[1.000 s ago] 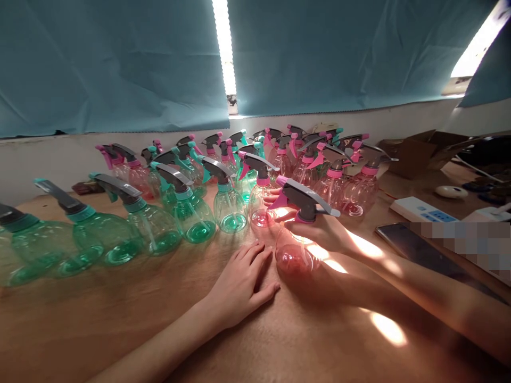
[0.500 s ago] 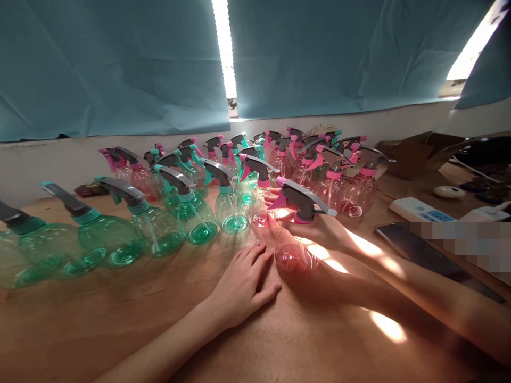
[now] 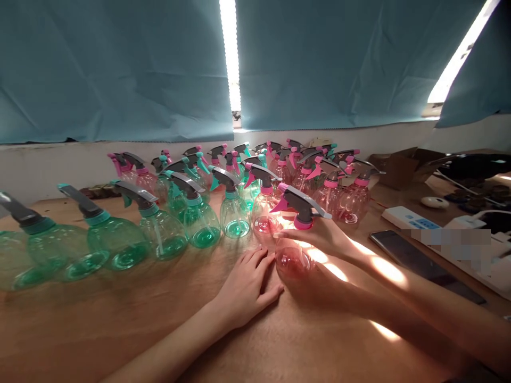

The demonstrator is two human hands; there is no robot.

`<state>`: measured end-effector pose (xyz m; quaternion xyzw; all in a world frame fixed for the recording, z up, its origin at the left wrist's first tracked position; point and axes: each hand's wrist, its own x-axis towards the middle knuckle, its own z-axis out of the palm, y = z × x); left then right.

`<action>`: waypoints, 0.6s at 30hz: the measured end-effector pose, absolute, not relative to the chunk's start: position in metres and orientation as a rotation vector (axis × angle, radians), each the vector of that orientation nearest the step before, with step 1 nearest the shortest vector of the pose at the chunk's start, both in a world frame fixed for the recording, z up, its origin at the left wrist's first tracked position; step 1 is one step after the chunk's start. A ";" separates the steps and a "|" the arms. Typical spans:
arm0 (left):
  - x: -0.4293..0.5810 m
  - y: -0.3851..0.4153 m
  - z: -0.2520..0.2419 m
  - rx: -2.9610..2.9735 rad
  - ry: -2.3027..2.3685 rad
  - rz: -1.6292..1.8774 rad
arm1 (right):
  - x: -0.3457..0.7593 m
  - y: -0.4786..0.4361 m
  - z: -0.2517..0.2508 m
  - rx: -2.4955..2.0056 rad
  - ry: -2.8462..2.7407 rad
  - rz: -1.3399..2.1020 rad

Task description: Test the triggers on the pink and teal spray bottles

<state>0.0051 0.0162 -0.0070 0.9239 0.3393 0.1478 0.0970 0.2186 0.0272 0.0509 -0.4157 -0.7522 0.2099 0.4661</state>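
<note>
- Head view, step in hand: the right hand (image 3: 319,234) is wrapped around the upper body of a pink spray bottle (image 3: 295,258), just under its collar; thumb in front, fingers partly hidden behind; this reads as a handling or placing step, though whether the base bears on the wooden table (image 3: 72,330) or sits slightly off it I cannot tell.
- The left hand (image 3: 249,287) lies palm down, fingers loosely spread, pinching nothing; its fingertips are just beside the bottle's base, contact unclear.
- The held bottle is roughly upright, in front of the other bottles, its pink trigger (image 3: 280,205) pointing left; a next move would, I judge, call for keeping it level and easing the grip without knocking its neighbour.
- Around it: a second pink bottle (image 3: 264,207) stands just behind and to the left; a row of green spray bottles (image 3: 202,223) runs off leftward; a mixed cluster of pink and green bottles (image 3: 353,197) crowds the back.
- In the way: those close neighbours first; to the right, a phone (image 3: 415,260) beside the right forearm, a white power strip (image 3: 399,215) and, farther back, a cardboard box (image 3: 393,170).
</note>
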 end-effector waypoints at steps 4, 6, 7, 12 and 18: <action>0.005 0.017 -0.009 2.745 0.987 0.451 | 0.223 0.019 0.052 -1.034 -1.876 0.522; 0.004 0.017 -0.009 2.743 0.983 0.469 | 0.226 0.015 0.052 -1.057 -1.888 0.503; 0.004 0.017 -0.010 2.740 0.980 0.483 | 0.227 0.013 0.052 -1.070 -1.889 0.479; 0.004 0.017 -0.010 2.734 0.985 0.513 | 0.229 0.005 0.054 -1.201 -1.825 0.391; 0.004 0.017 -0.009 2.744 1.000 0.497 | 0.239 0.009 0.057 -1.339 -1.811 0.277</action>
